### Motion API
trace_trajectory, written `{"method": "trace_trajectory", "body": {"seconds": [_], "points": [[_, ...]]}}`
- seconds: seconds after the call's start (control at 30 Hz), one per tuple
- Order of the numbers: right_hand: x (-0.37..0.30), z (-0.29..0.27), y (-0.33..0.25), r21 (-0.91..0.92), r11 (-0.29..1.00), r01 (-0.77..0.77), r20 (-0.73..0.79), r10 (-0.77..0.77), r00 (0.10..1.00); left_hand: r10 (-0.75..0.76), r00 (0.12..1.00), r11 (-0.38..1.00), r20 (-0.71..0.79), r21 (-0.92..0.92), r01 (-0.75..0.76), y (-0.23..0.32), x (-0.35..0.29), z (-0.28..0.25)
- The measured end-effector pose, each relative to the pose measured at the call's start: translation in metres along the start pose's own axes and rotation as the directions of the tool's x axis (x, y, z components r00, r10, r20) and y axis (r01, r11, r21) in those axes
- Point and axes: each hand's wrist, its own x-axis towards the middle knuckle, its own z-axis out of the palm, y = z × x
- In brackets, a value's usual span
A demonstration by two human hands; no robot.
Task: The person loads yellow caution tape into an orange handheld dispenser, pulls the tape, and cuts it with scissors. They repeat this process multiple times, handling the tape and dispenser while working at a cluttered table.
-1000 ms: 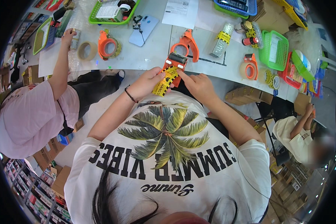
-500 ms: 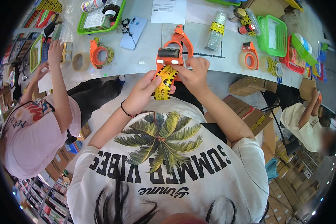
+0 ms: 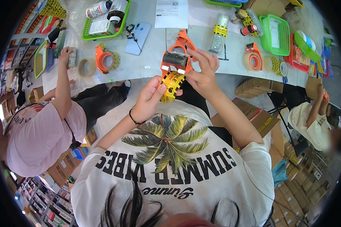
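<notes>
Dispenser [image 3: 176, 59], orange, is held at the middle of the worktop's near edge, handle pointing away from the person. The handle lies over the worktop [image 3: 136, 64]; contact between them cannot be confirmed. The near end, with the yellow-and-black tape [image 3: 172, 84], projects beyond the edge.

Left hand [image 3: 147, 97]: closed narrowly on the tape, thumb on top, fingers curled beneath. Right hand [image 3: 205, 77]: thumb side against the right flank of the dispenser, beside the tape; other fingers spread wide. A firm grip by this hand cannot be confirmed.

Status, by judgement: the tape is in place at the near end. Handling appears unfinished, as both hands are occupied and the dispenser is not yet set down. The position of the tape's free end cannot be determined.

Toward the far edge, right of the dispenser, a wrapped pack [image 3: 219, 36] already carries a band of similar tape. Nearer the right end stands a green basket [image 3: 264, 36].
</notes>
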Motion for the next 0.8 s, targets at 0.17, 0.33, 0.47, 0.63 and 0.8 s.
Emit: {"method": "trace_trajectory", "body": {"seconds": [0.17,0.33,0.47,0.63,0.8], "points": [[0.004,-0.002,-0.005,0.092,0.996,0.003,0.052,-0.008,0.999,0.049,0.999,0.999,0.005,-0.004,-0.049,-0.002,-0.006,-0.002],[0.012,-0.017,-0.017,0.075,0.997,0.025,0.182,-0.039,0.983,0.083,0.996,0.997,0.026,-0.005,-0.083,-0.006,-0.012,-0.002],[0.016,-0.031,-0.023,0.042,0.998,0.050,0.302,-0.061,0.951,0.094,0.995,0.996,0.027,0.006,-0.094,-0.010,-0.016,-0.002],[0.009,-0.046,-0.025,-0.017,1.000,0.024,0.519,-0.012,0.855,0.200,0.978,0.979,-0.057,-0.032,-0.202,0.010,-0.012,-0.006],[0.028,-0.046,-0.060,0.175,0.889,-0.422,0.413,0.323,0.851,0.339,0.941,0.940,-0.012,0.029,-0.339,0.027,-0.007,-0.022]]}}
